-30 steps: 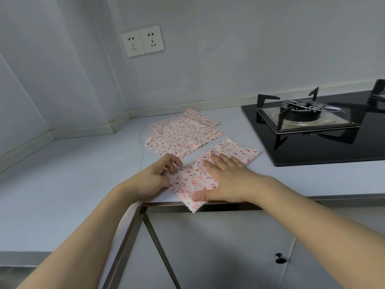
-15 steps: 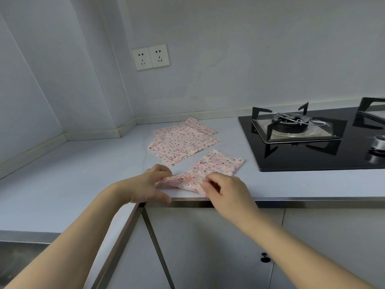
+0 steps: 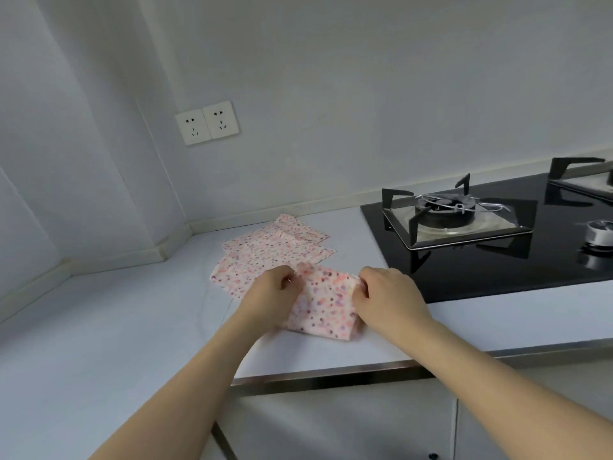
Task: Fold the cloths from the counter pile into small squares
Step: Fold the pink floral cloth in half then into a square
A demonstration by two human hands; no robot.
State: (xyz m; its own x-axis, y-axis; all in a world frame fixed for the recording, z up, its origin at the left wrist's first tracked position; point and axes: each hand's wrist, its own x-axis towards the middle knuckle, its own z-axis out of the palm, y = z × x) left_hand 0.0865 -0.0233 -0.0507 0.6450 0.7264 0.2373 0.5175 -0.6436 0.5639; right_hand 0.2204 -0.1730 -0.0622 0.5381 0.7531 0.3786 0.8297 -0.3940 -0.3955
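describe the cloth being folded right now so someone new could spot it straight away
Start at the black stove on the right of the counter and look just left of its near corner. The cloth lies there, pink and flowery, pinched at its far edge by the left hand and the right hand. Unlike the flat pile behind it, it is doubled over and held.

Folded cloth: pale pink ground with small red, orange and purple floral dots. Cloth pile: same pink speckled print. Worktop: plain pale grey-white, with a dark metallic strip along its front edge. Hob: glossy black, black pan supports. Wall sockets: white.
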